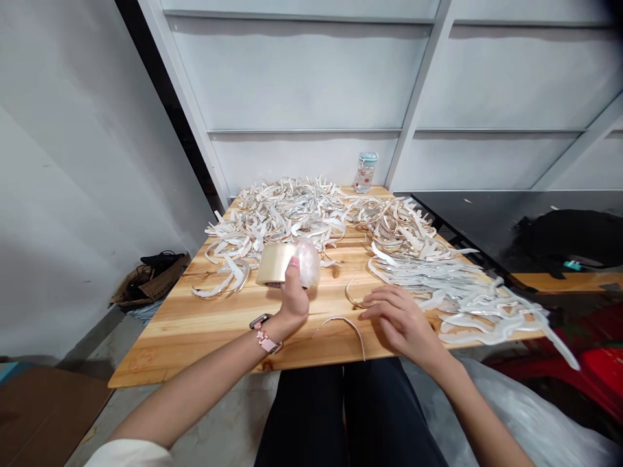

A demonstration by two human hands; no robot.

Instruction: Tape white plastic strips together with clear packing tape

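Note:
My left hand grips a wide roll of clear packing tape above the wooden table top. A crumpled wad of clear plastic sits against the roll, beside my fingers. My right hand rests on the wood with its fingers apart, holding nothing. Its fingertips are close to a thin curved gold-and-white strip. Another curved strip lies between my hands. A large heap of curved white strips covers the far side, and a neater bundle of them lies to the right.
A clear water bottle with a blue cap stands at the far edge against a grey panelled wall. To the right are a black surface, a red stool and a white plastic sack. A bag lies on the floor left.

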